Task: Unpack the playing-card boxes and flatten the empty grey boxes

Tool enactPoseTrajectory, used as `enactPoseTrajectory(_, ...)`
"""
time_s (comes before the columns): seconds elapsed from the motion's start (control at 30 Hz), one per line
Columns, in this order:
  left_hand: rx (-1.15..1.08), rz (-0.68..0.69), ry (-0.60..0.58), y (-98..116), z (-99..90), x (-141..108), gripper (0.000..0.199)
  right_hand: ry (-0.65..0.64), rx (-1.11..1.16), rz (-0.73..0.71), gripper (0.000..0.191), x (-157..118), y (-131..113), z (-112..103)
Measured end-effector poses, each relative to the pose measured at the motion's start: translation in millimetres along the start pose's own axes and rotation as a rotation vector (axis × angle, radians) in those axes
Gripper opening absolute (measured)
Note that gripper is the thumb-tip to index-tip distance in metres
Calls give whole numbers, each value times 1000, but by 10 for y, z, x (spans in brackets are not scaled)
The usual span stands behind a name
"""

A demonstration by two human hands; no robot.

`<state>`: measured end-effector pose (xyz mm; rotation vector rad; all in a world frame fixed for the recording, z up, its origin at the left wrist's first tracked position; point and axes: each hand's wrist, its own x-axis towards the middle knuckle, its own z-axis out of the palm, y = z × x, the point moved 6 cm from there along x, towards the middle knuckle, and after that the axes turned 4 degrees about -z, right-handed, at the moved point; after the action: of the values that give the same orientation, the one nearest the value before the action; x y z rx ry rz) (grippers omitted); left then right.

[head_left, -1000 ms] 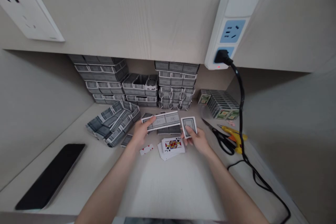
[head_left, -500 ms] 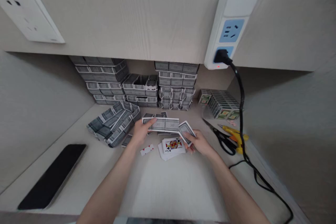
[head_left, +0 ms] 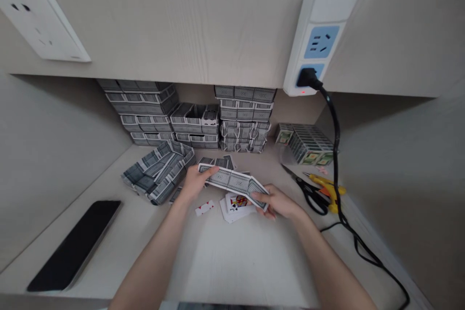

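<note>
My left hand (head_left: 196, 181) is closed on the left end of a strip of joined playing cards (head_left: 227, 178), grey patterned backs facing me. At the strip's right end, my right hand (head_left: 278, 199) pinches a single playing card (head_left: 257, 193), tilted down to the right. Its upper left edge meets the strip; whether it is slotted in cannot be made out. Beneath them lies a face-up card pile (head_left: 228, 214) topped by a jack of spades (head_left: 238, 202), partly covered. A small piece with red marks (head_left: 204, 208) lies left of that pile.
An open box of folded cards (head_left: 160, 172) sits left, before stacked card boxes (head_left: 245, 111). A black phone (head_left: 76, 244) lies front left. Black scissors (head_left: 313, 198), a yellow-handled tool (head_left: 329, 191) and a black cable (head_left: 336, 155) from the power strip (head_left: 321, 41) are right. Card packs (head_left: 308, 140) stand behind.
The right card has moved up against the strip's right end and turned to follow its line. The strip now slopes down to the right instead of lying level.
</note>
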<state>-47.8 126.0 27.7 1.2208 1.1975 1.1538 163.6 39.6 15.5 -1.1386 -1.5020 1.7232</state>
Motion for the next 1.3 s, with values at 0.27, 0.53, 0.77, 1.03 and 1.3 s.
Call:
enactPoseTrajectory(0.27, 68, 22, -37, -10, 28, -11, 31, -100, 29, 57, 37, -45, 57, 6)
enactPoseTrajectory(0.53, 136, 34, -51, 53, 97, -61, 30, -96, -50, 107, 37, -58, 74, -48)
enactPoseTrajectory(0.77, 191, 33, -115, 111, 207, -130, 29, -135, -136, 151, 37, -79, 64, 1)
enactPoseTrajectory(1.03, 91, 26, 83, 105, 177, -130, 33, 215, 6, -142, 37, -79, -123, -341)
enactPoseTrajectory(1.3, 22, 15, 108, 76, 219, -152, 32, 320, 47, -171, 39, 38, -43, -310)
